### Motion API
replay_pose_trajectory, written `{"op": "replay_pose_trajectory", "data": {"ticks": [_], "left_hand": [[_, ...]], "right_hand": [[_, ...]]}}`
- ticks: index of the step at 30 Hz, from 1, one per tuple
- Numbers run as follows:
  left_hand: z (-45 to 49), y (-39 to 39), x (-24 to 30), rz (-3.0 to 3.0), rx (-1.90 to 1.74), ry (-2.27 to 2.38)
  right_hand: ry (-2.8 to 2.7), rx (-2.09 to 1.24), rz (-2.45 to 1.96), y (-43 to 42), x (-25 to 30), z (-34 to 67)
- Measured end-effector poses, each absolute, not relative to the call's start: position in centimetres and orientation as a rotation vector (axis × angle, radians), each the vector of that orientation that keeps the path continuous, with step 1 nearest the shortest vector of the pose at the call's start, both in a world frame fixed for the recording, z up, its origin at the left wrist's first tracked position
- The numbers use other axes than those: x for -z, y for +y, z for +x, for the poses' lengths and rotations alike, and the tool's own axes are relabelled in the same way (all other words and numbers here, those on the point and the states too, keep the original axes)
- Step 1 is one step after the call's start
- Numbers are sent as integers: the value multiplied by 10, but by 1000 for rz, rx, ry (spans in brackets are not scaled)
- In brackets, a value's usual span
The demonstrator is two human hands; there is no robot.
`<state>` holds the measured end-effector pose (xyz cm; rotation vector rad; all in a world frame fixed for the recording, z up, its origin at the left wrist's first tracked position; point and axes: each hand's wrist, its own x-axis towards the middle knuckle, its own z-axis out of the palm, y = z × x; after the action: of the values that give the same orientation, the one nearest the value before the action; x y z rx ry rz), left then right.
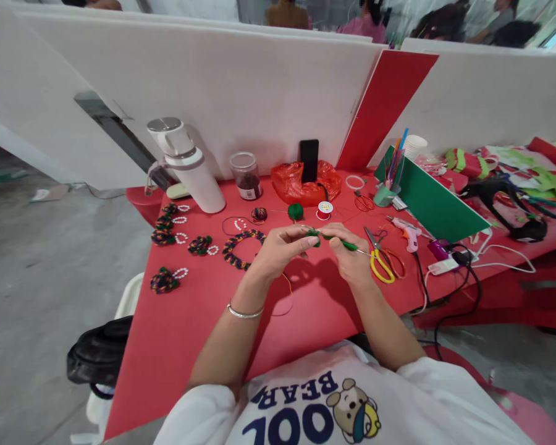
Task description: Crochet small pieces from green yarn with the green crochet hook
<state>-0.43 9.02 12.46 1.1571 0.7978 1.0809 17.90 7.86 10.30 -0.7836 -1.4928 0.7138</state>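
My left hand (280,248) pinches a small piece of green crochet work (313,235) between thumb and fingers. In my right hand (349,252) is a crochet hook (347,245) with a green handle, its tip end at the green piece. Behind my hands lies a ball of green yarn (295,212), and a spool of red thread (324,211) stands beside it. Left of my left hand is a ring of multicoloured crochet (236,250), partly covered by the hand. Finished-looking multicoloured crochet pieces (164,281) with white bead loops lie farther left.
Yellow-handled scissors (382,266) and a pink glue gun (406,232) lie to the right, near a power strip (445,266) with cables. Behind stand a white tumbler (199,179), a clear jar (246,179), and a phone (309,161) against a red plastic bag (287,182). White partitions (213,80) border the back.
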Motion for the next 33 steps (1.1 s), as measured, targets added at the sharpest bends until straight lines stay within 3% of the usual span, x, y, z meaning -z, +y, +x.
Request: {"op": "replay_pose_trajectory", "data": {"ticks": [12,19,33], "left_hand": [[-18,93,-130,1433,-1003,807],[-15,94,-127,1256,-802,768],[-5,93,-120,1301,-1154,863]], "right_hand": [[-1746,-1178,-774,81,-124,203],[-1809,-1211,-699,83,-127,213],[-1306,-1256,-919,90,-93,195]]}}
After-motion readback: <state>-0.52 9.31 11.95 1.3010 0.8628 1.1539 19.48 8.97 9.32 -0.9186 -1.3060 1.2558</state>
